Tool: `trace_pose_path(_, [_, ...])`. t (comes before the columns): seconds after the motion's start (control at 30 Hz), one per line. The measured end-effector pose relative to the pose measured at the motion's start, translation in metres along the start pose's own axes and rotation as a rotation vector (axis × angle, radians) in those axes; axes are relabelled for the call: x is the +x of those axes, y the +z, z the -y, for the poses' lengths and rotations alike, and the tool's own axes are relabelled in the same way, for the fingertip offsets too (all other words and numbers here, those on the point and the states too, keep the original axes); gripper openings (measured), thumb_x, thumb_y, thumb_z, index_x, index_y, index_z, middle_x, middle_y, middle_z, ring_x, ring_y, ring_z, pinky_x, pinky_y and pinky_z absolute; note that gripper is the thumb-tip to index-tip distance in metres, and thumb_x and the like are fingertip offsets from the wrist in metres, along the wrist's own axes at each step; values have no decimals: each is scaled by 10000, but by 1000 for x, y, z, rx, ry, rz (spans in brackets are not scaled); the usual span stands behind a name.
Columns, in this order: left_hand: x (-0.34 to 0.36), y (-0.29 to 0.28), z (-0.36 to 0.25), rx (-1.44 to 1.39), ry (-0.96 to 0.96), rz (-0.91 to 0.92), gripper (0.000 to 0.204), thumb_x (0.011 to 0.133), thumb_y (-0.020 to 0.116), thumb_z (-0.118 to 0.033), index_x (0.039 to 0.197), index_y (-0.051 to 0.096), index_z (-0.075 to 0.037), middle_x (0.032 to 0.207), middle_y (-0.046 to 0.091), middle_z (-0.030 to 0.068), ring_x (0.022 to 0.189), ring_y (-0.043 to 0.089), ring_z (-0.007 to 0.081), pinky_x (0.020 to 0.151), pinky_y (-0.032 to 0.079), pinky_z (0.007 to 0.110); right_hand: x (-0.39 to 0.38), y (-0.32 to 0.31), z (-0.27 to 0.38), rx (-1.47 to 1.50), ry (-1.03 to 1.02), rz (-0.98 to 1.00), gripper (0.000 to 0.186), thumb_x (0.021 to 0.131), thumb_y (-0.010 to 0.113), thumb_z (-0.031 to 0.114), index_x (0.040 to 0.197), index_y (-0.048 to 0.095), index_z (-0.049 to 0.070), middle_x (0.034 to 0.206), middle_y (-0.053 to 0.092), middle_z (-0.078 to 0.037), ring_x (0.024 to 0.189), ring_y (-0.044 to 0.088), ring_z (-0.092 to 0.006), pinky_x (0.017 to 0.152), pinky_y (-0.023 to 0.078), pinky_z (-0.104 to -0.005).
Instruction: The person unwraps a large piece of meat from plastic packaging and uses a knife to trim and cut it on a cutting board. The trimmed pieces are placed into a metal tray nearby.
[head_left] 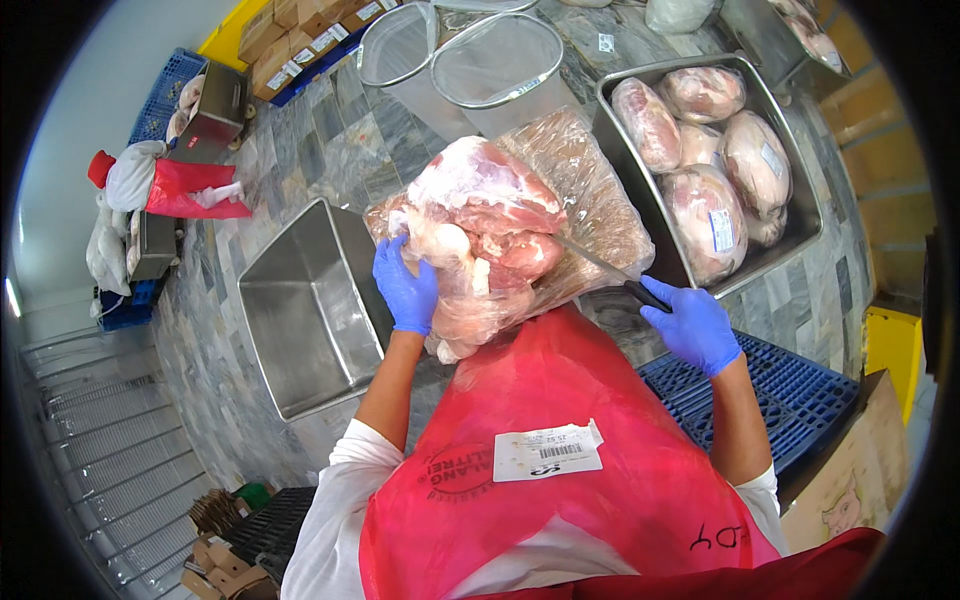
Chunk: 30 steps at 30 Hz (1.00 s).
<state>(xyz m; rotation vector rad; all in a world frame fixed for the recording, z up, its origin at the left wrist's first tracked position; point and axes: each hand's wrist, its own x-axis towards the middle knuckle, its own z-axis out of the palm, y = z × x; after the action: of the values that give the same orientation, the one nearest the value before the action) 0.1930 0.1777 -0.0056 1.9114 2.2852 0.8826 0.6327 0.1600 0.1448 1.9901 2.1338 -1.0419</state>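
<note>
A large piece of raw meat (490,200), pink-red with pale fat, lies in front of me on a surface wrapped in clear plastic film (600,215). My left hand (407,287), in a blue glove, rests against the left side of the meat with fingers spread over its pale edge. On the right, my gloved right hand (694,326) grips the black handle of a knife (610,268). The blade points up and left, its tip touching or inside the meat's right side; the very tip is hidden.
An empty steel tub (262,330) stands left. At the right, another steel tub (610,140) holds several plastic-wrapped meat pieces. Clear-lined round bins (497,75) stand beyond the meat. A blue pallet (790,390) lies at the lower right. Another person (165,185) works at the far left.
</note>
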Motion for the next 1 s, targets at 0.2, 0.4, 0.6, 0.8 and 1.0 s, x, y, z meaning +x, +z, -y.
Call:
trace_pose_path(0.2, [-40,-24,-53,112,-40,162,1049,758,852,-430,1583,318,-63,1626,228,327,1509,227,505,1201,256,576,-26,-39,11,-24,-12,14,433,928,692,341,1336,684,196,969,728,-212,904,699,-422,782,552,-508])
trace_pose_path(0.4, [-57,11,-17,-63,-32,104,1117,731,867,-481,1586,298,-42,1609,195,393,1489,221,548,1221,215,609,-15,-31,34,-97,-232,-73,433,930,700,299,1354,667,216,900,721,-176,818,694,-394,701,543,-490])
trace_pose_path(0.6, [-39,7,8,-157,12,177,1051,740,876,-431,1563,344,-51,1600,215,391,1480,234,551,1228,218,601,18,-21,77,-229,-498,-258,395,933,684,239,1328,670,241,797,671,-133,735,685,-335,603,525,-453])
trace_pose_path(0.8, [-6,4,49,-265,152,292,1044,744,876,-429,1563,348,-57,1610,218,368,1499,229,532,1239,228,573,15,-36,108,-532,-558,-351,394,906,671,182,1299,683,215,754,625,-99,660,668,-278,558,516,-419])
trace_pose_path(1.0, [29,3,64,-187,17,236,939,807,836,-384,1568,367,-97,1611,297,308,1480,317,481,1215,306,524,10,-42,124,-679,-588,-309,366,910,635,142,1266,695,204,764,619,-88,641,663,-258,533,505,-409])
